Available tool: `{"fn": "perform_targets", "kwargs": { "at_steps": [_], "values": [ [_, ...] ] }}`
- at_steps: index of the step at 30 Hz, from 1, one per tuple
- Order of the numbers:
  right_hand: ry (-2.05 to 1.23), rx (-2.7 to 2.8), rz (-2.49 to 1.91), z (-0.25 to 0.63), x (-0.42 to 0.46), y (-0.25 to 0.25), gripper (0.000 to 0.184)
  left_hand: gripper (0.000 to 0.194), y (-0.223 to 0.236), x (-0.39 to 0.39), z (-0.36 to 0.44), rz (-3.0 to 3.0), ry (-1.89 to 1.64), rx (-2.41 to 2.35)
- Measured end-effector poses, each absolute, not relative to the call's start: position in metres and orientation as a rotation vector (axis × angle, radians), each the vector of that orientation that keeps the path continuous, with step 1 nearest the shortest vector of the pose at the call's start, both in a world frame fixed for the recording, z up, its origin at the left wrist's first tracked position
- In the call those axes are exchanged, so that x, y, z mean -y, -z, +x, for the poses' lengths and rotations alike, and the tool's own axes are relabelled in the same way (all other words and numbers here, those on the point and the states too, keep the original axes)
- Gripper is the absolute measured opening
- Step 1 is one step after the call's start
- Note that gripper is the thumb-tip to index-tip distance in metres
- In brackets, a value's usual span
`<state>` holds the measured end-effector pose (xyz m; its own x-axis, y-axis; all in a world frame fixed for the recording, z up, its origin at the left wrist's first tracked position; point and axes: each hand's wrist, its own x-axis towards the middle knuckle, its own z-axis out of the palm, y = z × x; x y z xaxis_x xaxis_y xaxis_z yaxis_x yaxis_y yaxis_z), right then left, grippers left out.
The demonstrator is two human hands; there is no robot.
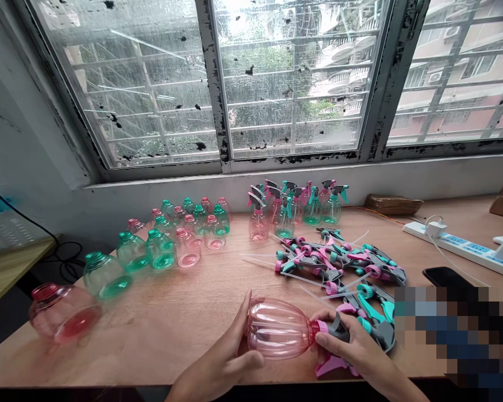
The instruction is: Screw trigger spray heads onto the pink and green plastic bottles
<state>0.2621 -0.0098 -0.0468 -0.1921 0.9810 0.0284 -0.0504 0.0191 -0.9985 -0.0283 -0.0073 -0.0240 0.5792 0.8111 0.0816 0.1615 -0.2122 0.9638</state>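
Note:
A clear pink spray bottle (279,329) lies sideways in front of me, just above the table's near edge. My left hand (230,349) cups its base, with the thumb along the near side. At the neck, my right hand (350,340) grips a grey spray head (339,329) with a pink collar, which sits at the bottle's mouth. Whether the collar is fully seated cannot be made out. A pink trigger (332,365) shows under my right hand. Right behind that hand spreads a pile of loose spray heads (318,259) in grey, pink and teal, with thin clear tubes.
Several open pink and green bottles (161,248) stand on the table (163,335) to the left. Bottles with spray heads (285,218) stand by the window wall. A power strip (461,245), a phone (448,276) and a brown packet (392,204) lie right. Pixelation covers the lower right.

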Motion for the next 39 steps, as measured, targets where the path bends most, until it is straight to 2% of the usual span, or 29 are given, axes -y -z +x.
{"fn": "perform_targets", "kwargs": {
  "at_steps": [4, 10, 16, 20, 25, 31, 36, 39],
  "values": [
    [-1.393, 1.328, -1.059, 0.2617, 0.0104, 0.0451, 0.037, 0.092, 0.0208, 0.0077, -0.0292, 1.721, -0.708, -0.858],
    [-1.367, 1.307, -1.055, 0.2612, 0.0089, 0.0452, 0.037, 0.100, 0.0207, 0.0078, -0.0275, 1.763, -0.689, -0.841],
    [-1.451, 1.300, -1.023, 0.2602, 0.0090, 0.0455, 0.040, 0.095, 0.0218, 0.0084, -0.0268, 1.788, -0.709, -0.857],
    [-1.495, 1.296, -1.017, 0.2612, 0.0099, 0.0460, 0.041, 0.106, 0.0222, 0.0092, -0.0286, 1.714, -0.720, -0.805],
    [-1.463, 1.303, -1.054, 0.2618, 0.0096, 0.0468, 0.045, 0.088, 0.0225, 0.0079, -0.0299, 1.723, -0.707, -0.855],
    [-1.508, 1.236, -0.995, 0.2607, 0.0087, 0.0488, 0.040, 0.099, 0.0235, 0.0069, -0.0290, 1.795, -0.686, -0.861],
    [-1.526, 1.256, -0.962, 0.2608, 0.0100, 0.0460, 0.038, 0.092, 0.0239, 0.0084, -0.0276, 1.849, -0.715, -0.895],
    [-1.531, 1.273, -0.962, 0.2614, 0.0103, 0.0467, 0.036, 0.095, 0.0255, 0.0077, -0.0268, 1.800, -0.709, -0.867]
  ]
}}
